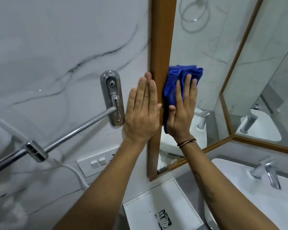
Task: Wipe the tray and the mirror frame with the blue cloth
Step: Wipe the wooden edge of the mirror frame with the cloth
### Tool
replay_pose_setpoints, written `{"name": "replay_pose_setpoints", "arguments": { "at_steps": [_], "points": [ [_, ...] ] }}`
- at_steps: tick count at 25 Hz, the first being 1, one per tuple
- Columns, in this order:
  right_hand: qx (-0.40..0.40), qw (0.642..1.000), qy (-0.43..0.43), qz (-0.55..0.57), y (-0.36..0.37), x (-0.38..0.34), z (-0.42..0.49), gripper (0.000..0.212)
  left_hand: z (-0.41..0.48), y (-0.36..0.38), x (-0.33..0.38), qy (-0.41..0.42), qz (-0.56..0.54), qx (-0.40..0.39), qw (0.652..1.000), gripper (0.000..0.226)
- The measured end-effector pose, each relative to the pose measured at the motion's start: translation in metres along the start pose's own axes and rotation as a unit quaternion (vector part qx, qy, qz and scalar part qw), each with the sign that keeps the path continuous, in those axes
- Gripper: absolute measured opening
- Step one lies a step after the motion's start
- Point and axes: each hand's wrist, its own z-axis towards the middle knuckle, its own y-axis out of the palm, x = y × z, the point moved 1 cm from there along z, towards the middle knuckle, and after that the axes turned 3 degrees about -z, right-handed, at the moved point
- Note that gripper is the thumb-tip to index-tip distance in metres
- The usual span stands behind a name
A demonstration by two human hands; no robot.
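The brown wooden mirror frame (162, 35) runs vertically up the middle of the view. My right hand (181, 112) presses the bunched blue cloth (171, 83) flat against the frame's inner edge and the glass, fingers straight and the thumb hooked at the cloth's left side. My left hand (142, 110) lies flat on the marble wall, fingers straight, touching the frame's outer edge. The white tray (138, 208) sits below on the counter, with a small black print on its floor.
A chrome bracket (112, 97) with a rail (70, 131) juts from the wall at left. A white switch plate (96, 163) and cord lie below it. A white basin (249, 196) with a chrome tap (268, 173) is at right.
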Motion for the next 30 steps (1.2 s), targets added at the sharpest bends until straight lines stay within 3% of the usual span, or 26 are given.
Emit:
{"name": "replay_pose_setpoints", "arguments": {
  "at_steps": [4, 8, 11, 13, 16, 19, 23, 24, 28, 30],
  "points": [
    [-0.051, 0.998, 0.037, 0.01, 0.012, -0.006, -0.095, 0.066, -0.004, 0.006, -0.002, -0.006, 0.016, -0.006, 1.0, 0.074],
    [-0.1, 0.964, 0.241, 0.058, 0.028, -0.022, -0.239, 0.075, -0.012, 0.015, -0.004, 0.005, 0.026, -0.019, 0.999, 0.077],
    [-0.12, 0.914, 0.379, 0.078, 0.034, -0.026, -0.281, 0.083, -0.016, 0.015, -0.001, -0.006, 0.013, -0.016, 1.0, 0.079],
    [-0.085, 0.889, 0.437, 0.103, 0.036, -0.034, -0.286, 0.078, -0.019, 0.018, 0.0, -0.002, 0.02, -0.014, 1.0, 0.079],
    [-0.008, 0.811, 0.571, 0.127, 0.045, -0.037, -0.276, 0.079, -0.025, 0.02, 0.0, -0.018, 0.017, -0.007, 1.0, 0.08],
    [0.105, 0.772, 0.617, 0.112, 0.044, -0.004, -0.248, 0.065, -0.029, 0.025, 0.003, -0.008, 0.036, -0.001, 0.999, 0.08],
    [0.143, 0.645, 0.735, 0.151, 0.03, 0.033, -0.221, 0.055, -0.028, 0.021, 0.003, -0.014, 0.019, -0.014, 1.0, 0.08],
    [0.147, 0.632, 0.741, 0.172, 0.031, 0.025, -0.219, 0.055, -0.029, 0.022, 0.004, -0.013, 0.024, -0.017, 0.999, 0.08],
    [0.145, 0.685, 0.685, 0.199, 0.044, -0.034, -0.23, 0.063, -0.031, 0.024, 0.005, -0.017, 0.017, 0.002, 1.0, 0.078],
    [0.152, 0.698, 0.681, 0.157, 0.045, -0.016, -0.22, 0.062, -0.031, 0.026, 0.004, -0.018, 0.021, 0.007, 1.0, 0.077]
  ]
}}
